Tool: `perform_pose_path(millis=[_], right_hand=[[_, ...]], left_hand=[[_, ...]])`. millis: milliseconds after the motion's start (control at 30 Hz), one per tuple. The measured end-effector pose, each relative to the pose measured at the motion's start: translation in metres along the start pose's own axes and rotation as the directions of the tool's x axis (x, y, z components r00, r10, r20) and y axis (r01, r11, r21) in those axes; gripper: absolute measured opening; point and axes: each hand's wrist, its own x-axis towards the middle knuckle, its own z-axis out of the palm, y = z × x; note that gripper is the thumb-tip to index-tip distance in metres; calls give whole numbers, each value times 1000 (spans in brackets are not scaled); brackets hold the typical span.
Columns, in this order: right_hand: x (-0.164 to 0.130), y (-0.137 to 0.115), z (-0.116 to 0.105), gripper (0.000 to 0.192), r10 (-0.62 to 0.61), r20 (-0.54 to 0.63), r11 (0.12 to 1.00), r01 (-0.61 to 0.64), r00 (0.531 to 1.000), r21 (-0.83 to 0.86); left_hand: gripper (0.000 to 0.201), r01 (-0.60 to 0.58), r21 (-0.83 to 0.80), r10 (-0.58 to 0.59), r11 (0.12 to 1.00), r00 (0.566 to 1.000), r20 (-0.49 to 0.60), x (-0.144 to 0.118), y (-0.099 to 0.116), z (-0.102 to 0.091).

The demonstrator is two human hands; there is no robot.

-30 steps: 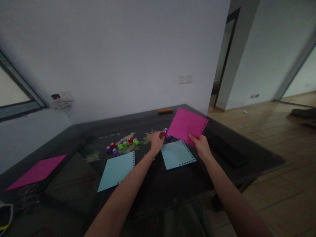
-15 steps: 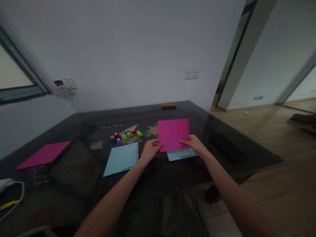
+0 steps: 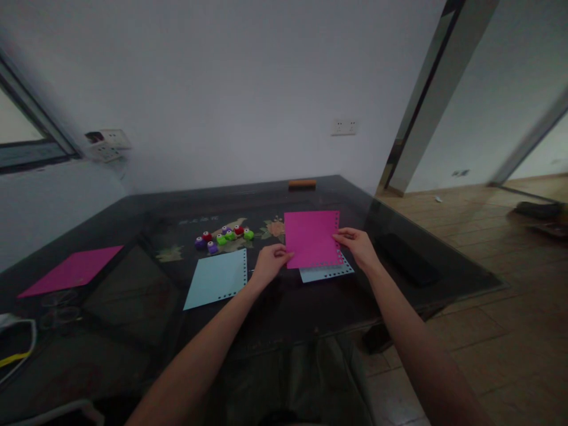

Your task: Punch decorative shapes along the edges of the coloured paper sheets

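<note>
Between my hands a pink sheet of paper (image 3: 311,238) is held up, with holes punched along its right and bottom edges. My left hand (image 3: 271,263) pinches its lower left corner. At the right edge, my right hand (image 3: 358,244) grips it between thumb and fingers. Partly hidden beneath it lies a light blue sheet (image 3: 323,274), also with punched holes. Another light blue punched sheet (image 3: 217,278) rests flat to the left of my left hand. Behind that sheet sit several small purple, red and green eyeball-like pieces (image 3: 229,235).
The dark glossy table (image 3: 302,319) meets a pale wall. A second pink sheet (image 3: 73,271) lies at the far left, near eyeglasses (image 3: 60,310). A black oblong object (image 3: 406,259) is on the right, and an orange-brown bar (image 3: 302,184) at the back edge.
My right hand has shifted up along the pink sheet's right edge, its thumb now nearer the margin. My left hand keeps its corner. The whole view has tilted slightly.
</note>
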Motion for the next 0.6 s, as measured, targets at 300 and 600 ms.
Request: perform_pose_path(millis=[300, 600], right_hand=[[4, 7, -3, 33, -2, -32, 999, 4, 999, 33], [10, 8, -18, 35, 80, -101, 997, -80, 992, 2]], left_hand=[[15, -40, -17, 41, 999, 997, 63, -6, 2, 10], [25, -203, 155, 213, 967, 976, -51, -10, 2, 5]])
